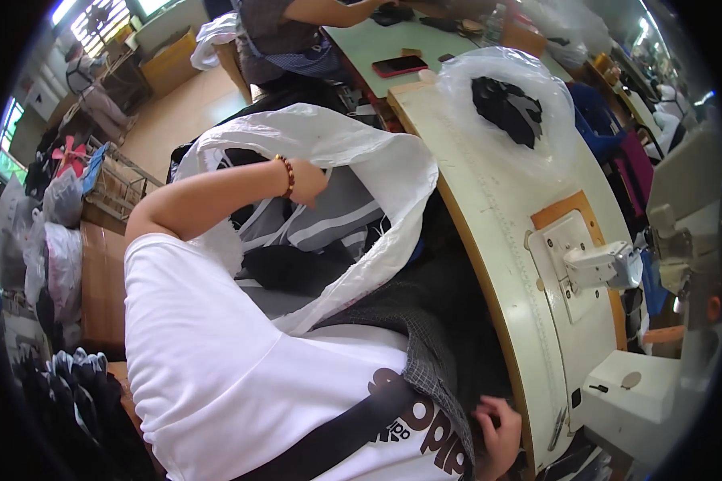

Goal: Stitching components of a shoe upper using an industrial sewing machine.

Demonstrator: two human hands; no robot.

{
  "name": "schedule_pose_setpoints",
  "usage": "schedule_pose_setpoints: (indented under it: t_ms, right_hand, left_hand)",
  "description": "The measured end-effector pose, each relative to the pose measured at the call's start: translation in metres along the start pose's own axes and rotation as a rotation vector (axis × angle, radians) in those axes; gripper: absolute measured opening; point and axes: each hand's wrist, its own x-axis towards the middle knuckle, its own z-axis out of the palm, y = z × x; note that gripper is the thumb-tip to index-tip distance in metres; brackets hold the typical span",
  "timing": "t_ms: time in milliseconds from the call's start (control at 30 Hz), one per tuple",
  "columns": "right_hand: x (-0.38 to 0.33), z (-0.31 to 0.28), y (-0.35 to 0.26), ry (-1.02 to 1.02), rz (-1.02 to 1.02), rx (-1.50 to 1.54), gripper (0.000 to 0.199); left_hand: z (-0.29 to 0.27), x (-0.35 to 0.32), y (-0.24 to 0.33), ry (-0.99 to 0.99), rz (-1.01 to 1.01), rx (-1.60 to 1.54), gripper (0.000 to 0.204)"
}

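In the head view, the left hand (309,183), a beaded bracelet (287,176) at its wrist, reaches into the mouth of a large white plastic bag (393,172) that lies just left of the cream sewing table (489,208). Its fingers are hidden inside the bag, so whether they are open or closed cannot be told. Grey-and-black fabric pieces (329,224) fill the bag. The right hand (497,437) sits at the table's near edge with fingers curled, gripping the dark checked fabric (425,353) draped over the lap. On the table's far end rests a clear bag of dark cloth (505,108). Beyond it, another person (289,36) stands at a green table (377,40).
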Motion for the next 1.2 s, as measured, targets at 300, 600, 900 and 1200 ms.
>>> schedule_pose_setpoints:
  t_ms: [300,600,900,1200]
  right_hand:
    - [0.187,0.087,-0.152,0.122,-1.061,-0.209,0.069]
    - [0.228,0.144,-0.121,-0.282,-1.048,-0.468,0.014]
    - [0.221,0.142,-0.099,-0.261,-0.998,-0.442,0.016]
    - [0.222,0.140,-0.092,-0.316,-0.898,-0.318,0.055]
  left_hand:
    - [0.112,0.003,0.015,0.274,-0.301,-0.310,0.053]
    - [0.137,-0.032,-0.015,-0.195,-0.010,-0.510,0.053]
    - [0.092,-0.059,0.039,-0.158,0.173,-0.241,0.049]
    - [-0.163,-0.139,0.028,0.564,0.388,-0.209,0.044]
